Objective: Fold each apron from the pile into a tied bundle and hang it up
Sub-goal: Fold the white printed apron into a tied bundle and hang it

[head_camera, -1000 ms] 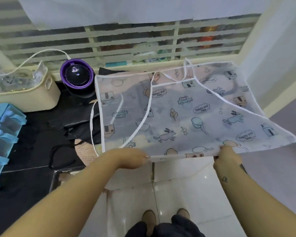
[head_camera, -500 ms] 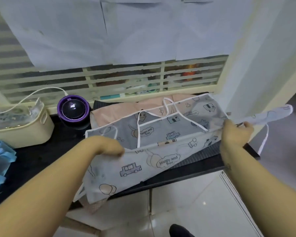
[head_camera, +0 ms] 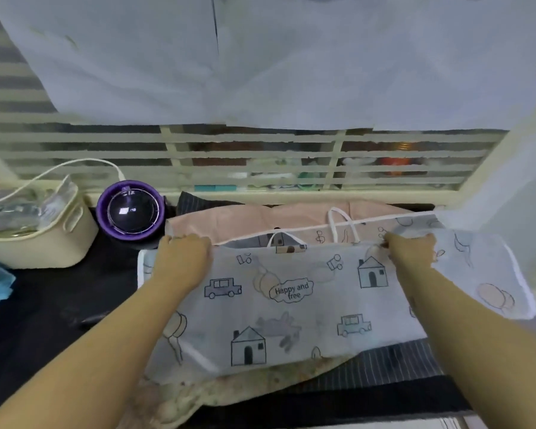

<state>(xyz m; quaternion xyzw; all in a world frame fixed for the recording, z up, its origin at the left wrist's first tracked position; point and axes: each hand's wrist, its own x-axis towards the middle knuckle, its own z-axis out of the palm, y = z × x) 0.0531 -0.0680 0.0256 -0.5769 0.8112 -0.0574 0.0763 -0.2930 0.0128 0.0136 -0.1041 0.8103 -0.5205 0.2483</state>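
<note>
Gripping tight, left hand [head_camera: 183,258] and right hand [head_camera: 410,252] are pinching the printed apron [head_camera: 291,308] along its far folded edge, seemingly keeping the crease straight; it is lying across the pile [head_camera: 245,216] on the table [head_camera: 59,305].

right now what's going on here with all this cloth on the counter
A person is folding a printed apron on the dark counter. The left hand and right hand each grip its far edge, and the cloth looks doubled over on itself. It lies over a pink apron and a striped cloth. Nothing is tied into a bundle yet.
</note>
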